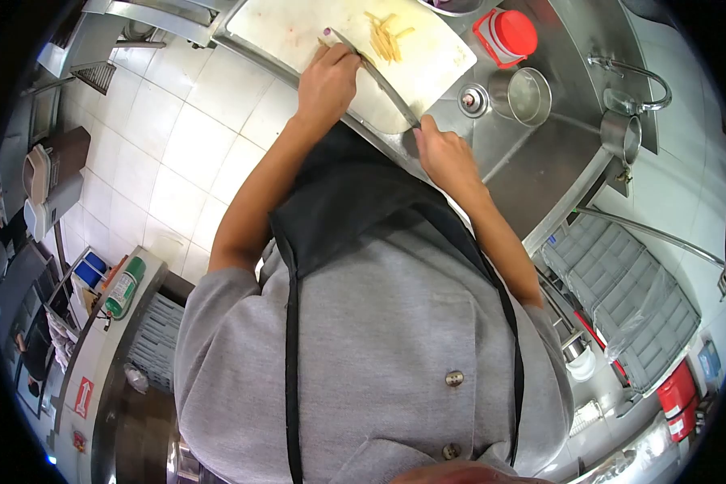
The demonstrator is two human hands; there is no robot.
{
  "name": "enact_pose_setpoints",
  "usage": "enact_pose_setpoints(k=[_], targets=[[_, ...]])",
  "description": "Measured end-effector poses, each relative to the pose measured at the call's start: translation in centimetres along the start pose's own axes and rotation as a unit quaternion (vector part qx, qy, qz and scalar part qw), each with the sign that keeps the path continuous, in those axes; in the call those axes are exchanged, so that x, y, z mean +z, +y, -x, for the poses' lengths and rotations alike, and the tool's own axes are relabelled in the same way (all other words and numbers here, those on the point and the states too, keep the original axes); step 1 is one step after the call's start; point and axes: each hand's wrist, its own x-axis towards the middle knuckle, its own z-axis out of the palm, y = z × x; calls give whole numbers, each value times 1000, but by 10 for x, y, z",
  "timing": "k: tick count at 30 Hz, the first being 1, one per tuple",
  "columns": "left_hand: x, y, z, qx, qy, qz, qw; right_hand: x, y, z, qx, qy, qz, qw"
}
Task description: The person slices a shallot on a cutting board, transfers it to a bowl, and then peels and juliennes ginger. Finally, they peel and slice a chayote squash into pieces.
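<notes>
Nearest the camera, a grey buttoned shirt and a black apron (343,202) fill the lower part of the view, and both bare forearms reach out from them over the bench (540,161). The right hand (448,157) is at the near edge of the bench, clenched around the handle of a knife (379,77). The long, narrow grey blade runs slantwise away from this hand and to the left across a white cutting board (282,32).

The left hand (327,81) is farther out. It lies over the far half of the blade, knuckles up and fingers bent down onto the board. Whether it grasps anything under the fingers cannot be told. The knife's tip shows just past this hand.

The cutting board lies along the near edge of the bench, toward its left end, and one rounded corner points at the right hand. Its surface is pale and faintly stained. On it, just right of the blade and beyond the left hand, is a small loose heap of yellow strips (387,36). They are thin, short and stick-shaped, and they cross one another.

To the right of the board, a round drain fitting (473,100) is set into the steel, with a steel cup (528,95) standing open beside it. Farther back is a container with a red lid (508,36). At the right end of the bench, a curved tap (641,77) rises over a small steel pot (621,133).
</notes>
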Motion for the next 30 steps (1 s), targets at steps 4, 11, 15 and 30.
enact_pose_setpoints(k=[4,11,15,30], targets=[[-4,-9,2,8,55,71,996,-7,8,15,-3,73,-1,997],[-41,-12,-46,82,-48,-15,995,-14,19,25,20,187,75,979],[-30,-22,-78,169,-158,-80,970,-17,21,24,-5,210,69,975],[-16,-15,-95,238,-229,-77,941,-11,24,30,-12,249,78,965]])
